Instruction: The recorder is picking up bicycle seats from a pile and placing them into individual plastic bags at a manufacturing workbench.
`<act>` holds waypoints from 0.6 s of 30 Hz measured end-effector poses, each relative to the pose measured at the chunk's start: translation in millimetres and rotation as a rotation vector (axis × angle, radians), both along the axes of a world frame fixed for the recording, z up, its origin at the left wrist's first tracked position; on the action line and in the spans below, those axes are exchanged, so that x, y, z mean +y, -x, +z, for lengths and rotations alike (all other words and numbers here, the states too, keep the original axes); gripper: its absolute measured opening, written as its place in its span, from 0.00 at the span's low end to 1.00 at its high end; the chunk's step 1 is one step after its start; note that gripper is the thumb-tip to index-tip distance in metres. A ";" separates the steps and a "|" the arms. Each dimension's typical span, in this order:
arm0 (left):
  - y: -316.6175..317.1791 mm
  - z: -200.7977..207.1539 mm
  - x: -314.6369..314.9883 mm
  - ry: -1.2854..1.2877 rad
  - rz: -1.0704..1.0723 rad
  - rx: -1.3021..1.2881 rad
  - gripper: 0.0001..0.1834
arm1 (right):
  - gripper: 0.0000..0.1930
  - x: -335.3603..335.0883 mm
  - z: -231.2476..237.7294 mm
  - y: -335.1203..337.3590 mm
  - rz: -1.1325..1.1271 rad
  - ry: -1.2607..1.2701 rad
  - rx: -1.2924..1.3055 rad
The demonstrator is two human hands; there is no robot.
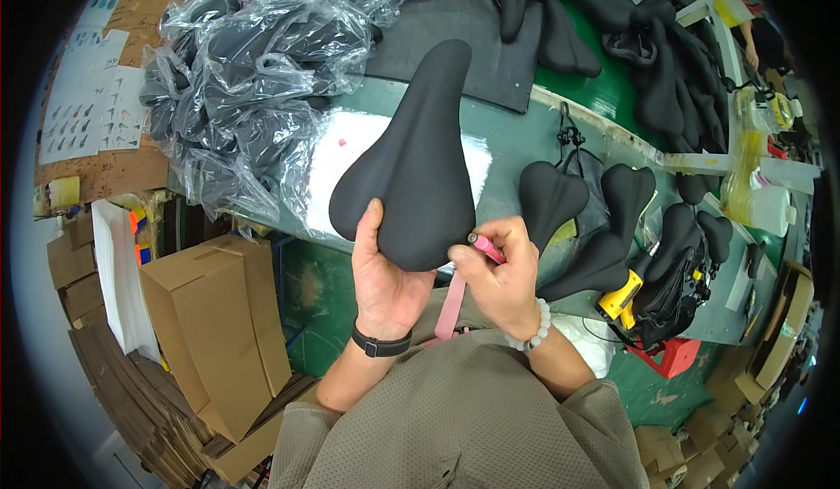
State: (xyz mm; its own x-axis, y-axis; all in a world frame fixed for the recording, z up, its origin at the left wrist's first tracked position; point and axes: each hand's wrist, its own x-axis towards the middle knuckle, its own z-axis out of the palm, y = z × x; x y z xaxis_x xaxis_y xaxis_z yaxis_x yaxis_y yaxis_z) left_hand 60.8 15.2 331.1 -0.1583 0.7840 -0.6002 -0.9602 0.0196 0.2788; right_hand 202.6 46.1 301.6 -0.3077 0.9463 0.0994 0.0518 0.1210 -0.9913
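A black bicycle saddle (411, 170) is held up in front of me, its narrow nose pointing away and its wide end nearest my body. My left hand (389, 283) is closed on the wide end, thumb lying on the top surface; the other fingers are hidden beneath. At the saddle's near right corner, my right hand (503, 279) grips a small pink lighter (487, 248) with a dark metal end. Whether that end touches the saddle I cannot tell. A pink strap (451, 305) hangs beside the right hand toward my waist.
Plastic-wrapped saddles (254, 87) are heaped at the far left of the green table (525, 126). Several bare saddles (551, 196) lie to the right, near a yellow heat gun (621, 296). More saddles (661, 78) pile up at the back right. A cardboard box (214, 323) stands at lower left.
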 end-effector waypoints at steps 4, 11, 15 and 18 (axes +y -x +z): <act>3.5 -5.1 3.1 -0.022 -0.020 -0.025 0.27 | 0.16 4.7 -6.2 0.8 0.031 0.298 0.186; 15.9 -28.3 -2.0 0.013 0.045 -0.291 0.23 | 0.12 33.7 -174.2 -159.0 -0.747 0.263 -0.176; 22.5 -58.1 -9.0 -0.024 -0.036 -0.411 0.23 | 0.21 11.7 -244.8 -226.3 -0.682 0.416 -0.873; 20.6 -63.1 -4.8 0.120 -0.095 -0.298 0.25 | 0.25 26.4 -229.5 -208.1 -0.653 -0.167 -1.122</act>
State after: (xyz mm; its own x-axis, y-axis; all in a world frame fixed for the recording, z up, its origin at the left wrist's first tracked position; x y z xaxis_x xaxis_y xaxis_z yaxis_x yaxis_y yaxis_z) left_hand 40.2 10.3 268.0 0.1087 0.7077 -0.6981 -0.9914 0.1288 -0.0237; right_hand 410.6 72.5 72.2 0.2087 0.9527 0.2207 0.9301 -0.1236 -0.3460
